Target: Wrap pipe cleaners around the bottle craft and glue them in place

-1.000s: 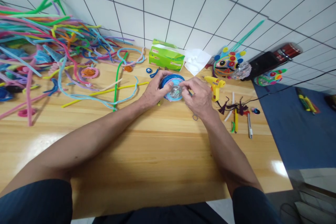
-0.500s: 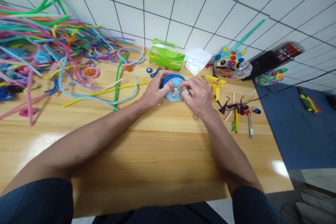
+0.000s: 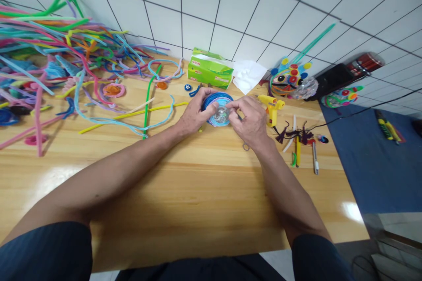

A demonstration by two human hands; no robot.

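A round piece point(image 3: 220, 115) wound with blue, light blue and pink pipe cleaners has a clear, shiny middle. My left hand point(image 3: 198, 112) grips its left side, with the thumb resting on the wound rim. At the right edge my right hand point(image 3: 248, 119) is closed, its bent index finger and thumb at the rim. Whether the right fingers pinch a strand there is too small to tell. Behind the piece stands a green tissue box point(image 3: 210, 70), and a yellow glue gun point(image 3: 272, 107) lies just right of my right hand.
A heap of coloured pipe cleaners point(image 3: 49, 57) covers the back left of the wooden table point(image 3: 184, 193). Decorated pieces point(image 3: 290, 78) stand at the back right, near a dark red flask point(image 3: 365, 65). A cutter point(image 3: 315, 158) and a black cord lie to the right.
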